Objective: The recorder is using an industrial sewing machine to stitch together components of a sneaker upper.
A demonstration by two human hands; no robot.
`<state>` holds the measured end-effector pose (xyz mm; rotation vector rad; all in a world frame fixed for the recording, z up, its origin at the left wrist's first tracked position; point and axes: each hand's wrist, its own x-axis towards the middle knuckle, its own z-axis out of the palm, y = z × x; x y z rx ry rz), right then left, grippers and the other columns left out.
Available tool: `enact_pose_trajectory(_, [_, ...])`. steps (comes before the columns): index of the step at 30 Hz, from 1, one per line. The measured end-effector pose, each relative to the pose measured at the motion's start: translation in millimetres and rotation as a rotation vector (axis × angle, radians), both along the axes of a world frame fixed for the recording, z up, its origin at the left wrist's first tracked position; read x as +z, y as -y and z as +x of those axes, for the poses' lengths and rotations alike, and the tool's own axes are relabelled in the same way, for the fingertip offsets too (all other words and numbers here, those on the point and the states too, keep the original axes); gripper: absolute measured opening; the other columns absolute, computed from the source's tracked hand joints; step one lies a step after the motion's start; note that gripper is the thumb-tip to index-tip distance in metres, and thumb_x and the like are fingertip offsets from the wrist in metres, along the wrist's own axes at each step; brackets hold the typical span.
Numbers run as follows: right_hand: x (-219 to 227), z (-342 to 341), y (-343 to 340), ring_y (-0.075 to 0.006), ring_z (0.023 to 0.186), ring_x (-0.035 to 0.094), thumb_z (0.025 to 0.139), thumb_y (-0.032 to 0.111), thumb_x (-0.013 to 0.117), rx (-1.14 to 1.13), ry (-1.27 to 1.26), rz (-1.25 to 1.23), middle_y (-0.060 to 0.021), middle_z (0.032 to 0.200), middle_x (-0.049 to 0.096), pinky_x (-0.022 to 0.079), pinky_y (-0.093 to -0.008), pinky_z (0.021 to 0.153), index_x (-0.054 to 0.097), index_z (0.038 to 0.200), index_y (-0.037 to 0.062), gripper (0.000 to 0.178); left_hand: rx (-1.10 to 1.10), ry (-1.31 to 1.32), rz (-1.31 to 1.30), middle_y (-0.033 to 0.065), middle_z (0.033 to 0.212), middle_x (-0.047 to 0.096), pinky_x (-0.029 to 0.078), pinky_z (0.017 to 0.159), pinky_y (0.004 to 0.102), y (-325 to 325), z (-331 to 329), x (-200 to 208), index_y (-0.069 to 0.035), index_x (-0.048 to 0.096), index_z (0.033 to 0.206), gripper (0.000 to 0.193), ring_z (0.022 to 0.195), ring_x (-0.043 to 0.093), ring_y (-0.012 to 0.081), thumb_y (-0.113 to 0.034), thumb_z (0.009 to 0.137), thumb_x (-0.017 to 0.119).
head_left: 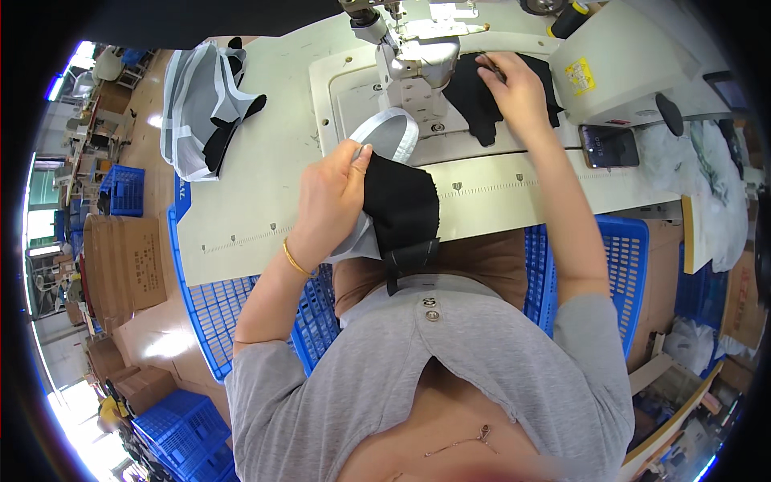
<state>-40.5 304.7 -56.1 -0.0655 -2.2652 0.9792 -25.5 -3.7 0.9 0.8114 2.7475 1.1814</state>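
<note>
My left hand [331,193] is closed on a sewn fabric piece in black [400,205] and grey with a pale curved band [414,132]. That piece hangs over the front edge of the sewing table toward my lap. At the right of the sewing machine head [426,60], my right hand [514,88] rests over black cut fabric pieces [474,100] lying on the machine bed. A small dark object shows between its bent fingers; its kind is unclear. A stack of grey, white and black fabric pieces [205,108] lies at the table's left.
Blue plastic baskets [217,309] stand under the table on both sides of my legs. A phone [609,148] lies on the right of the table, below the machine's body [618,64]. A black thread cone [569,20] stands behind. Cardboard boxes [124,269] are on the floor at left.
</note>
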Motion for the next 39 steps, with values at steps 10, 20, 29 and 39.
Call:
enact_pose_trajectory(10, [12.5, -7.1, -17.4, -0.0263, 0.083, 0.064, 0.082, 0.022, 0.071, 0.067, 0.241, 0.103, -0.0061, 0.094, 0.067, 0.049, -0.0331, 0.076, 0.066, 0.095, 0.0055, 0.022, 0.061, 0.038, -0.001, 0.0087, 0.057, 0.040, 0.034, 0.051, 0.0304, 1.9, 6.4, 6.2, 0.000, 0.060, 0.087, 0.025, 0.055, 0.035, 0.0123, -0.022, 0.099, 0.056])
enact_pose_trajectory(20, [100.4, 106.6, 114.3, -0.0048, 0.077, 0.058, 0.087, 0.007, 0.070, 0.733, 0.362, -0.738, -0.0030, 0.097, 0.066, 0.050, -0.0204, 0.064, 0.064, 0.090, 0.0007, 0.009, 0.117, 0.022, 0.123, 0.0154, 0.057, 0.052, 0.038, 0.049, 0.0356, 8.4, 13.9, 8.2, -0.001, 0.064, 0.090, 0.022, 0.049, 0.048, 0.0245, -0.021, 0.096, 0.059])
enact_pose_trajectory(29, [65.6, 92.4, 126.8, -0.0084, 0.073, 0.058, 0.087, 0.010, 0.068, 0.466, 0.340, -0.402, -0.0064, 0.092, 0.065, 0.048, -0.0223, 0.060, 0.061, 0.087, -0.0030, 0.015, 0.000, 0.445, 0.443, -0.0007, 0.081, 0.065, 0.045, 0.067, 0.0197, 18.3, 13.1, 10.3, 0.002, 0.067, 0.097, 0.023, 0.074, 0.054, 0.0030, -0.019, 0.099, 0.058])
enact_pose_trajectory(39, [78.1, 89.7, 125.1, -0.0073, 0.053, 0.055, 0.089, 0.014, 0.068, 0.475, 0.500, -0.590, -0.0046, 0.071, 0.061, 0.043, -0.0234, 0.046, 0.062, 0.088, -0.0010, 0.016, -0.037, 0.605, 0.535, 0.0021, 0.086, 0.067, 0.046, 0.072, 0.0201, 17.3, 13.6, 12.6, 0.002, 0.067, 0.098, 0.022, 0.078, 0.059, 0.0052, -0.016, 0.099, 0.055])
